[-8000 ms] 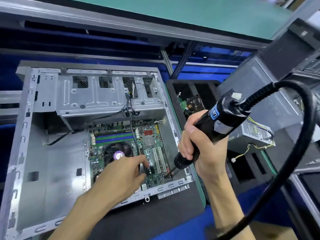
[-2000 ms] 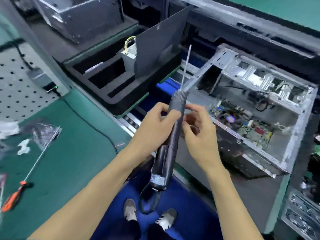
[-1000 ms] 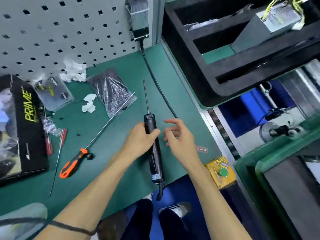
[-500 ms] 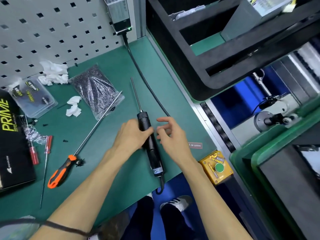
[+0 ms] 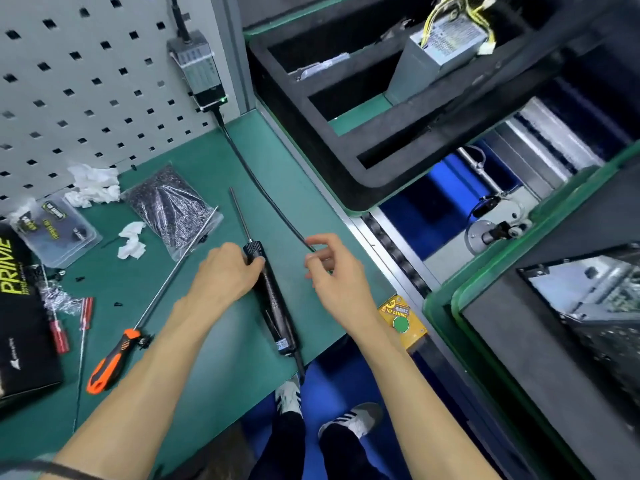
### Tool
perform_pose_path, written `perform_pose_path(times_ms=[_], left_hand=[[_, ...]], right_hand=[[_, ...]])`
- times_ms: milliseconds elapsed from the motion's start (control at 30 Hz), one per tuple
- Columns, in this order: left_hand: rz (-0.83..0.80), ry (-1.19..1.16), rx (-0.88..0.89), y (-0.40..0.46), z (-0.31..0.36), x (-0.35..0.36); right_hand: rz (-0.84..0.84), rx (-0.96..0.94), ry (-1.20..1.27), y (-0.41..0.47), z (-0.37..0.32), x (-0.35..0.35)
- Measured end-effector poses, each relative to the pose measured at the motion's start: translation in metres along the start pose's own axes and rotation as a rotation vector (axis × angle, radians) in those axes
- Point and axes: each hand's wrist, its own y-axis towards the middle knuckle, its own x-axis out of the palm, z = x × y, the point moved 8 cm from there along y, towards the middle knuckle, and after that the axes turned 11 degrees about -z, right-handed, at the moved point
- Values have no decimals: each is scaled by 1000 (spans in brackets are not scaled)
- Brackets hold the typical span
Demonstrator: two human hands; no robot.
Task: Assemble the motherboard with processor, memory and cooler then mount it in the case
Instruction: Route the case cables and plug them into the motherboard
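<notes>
since half a second earlier the right hand [image 5: 337, 275] had lifted off, fingers loosely curled and empty, while the left hand [image 5: 225, 275] pressed the electric screwdriver [image 5: 272, 299] onto the green mat [image 5: 214, 341]; a power supply [image 5: 440, 46] sat in the black foam tray [image 5: 346, 133].

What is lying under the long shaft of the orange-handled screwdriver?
The orange-handled screwdriver's shaft crosses a corner of the clear bag of dark screws, then the green mat. What the bag covers cannot be seen.

Left hand [image 5: 225, 271] rests on black electric screwdriver [image 5: 273, 306] lying on green bench mat [image 5: 214, 358]; right hand [image 5: 337, 275] hovers just beside, fingers loosely curled, w/ orange-handled screwdriver [image 5: 110, 362] nearby.
</notes>
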Motion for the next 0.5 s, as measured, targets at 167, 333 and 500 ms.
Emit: perform_pose_path(times_ms=[167, 333, 500], left_hand=[[-46, -229, 275, -30, 56, -22], [-117, -389, 674, -103, 173, -34], [-218, -318, 941, -180, 282, -16]], right_hand=[[79, -82, -17, -24, -38, -45], [260, -182, -40, -70, -78, -116], [454, -241, -51, -146, -100, -207]])
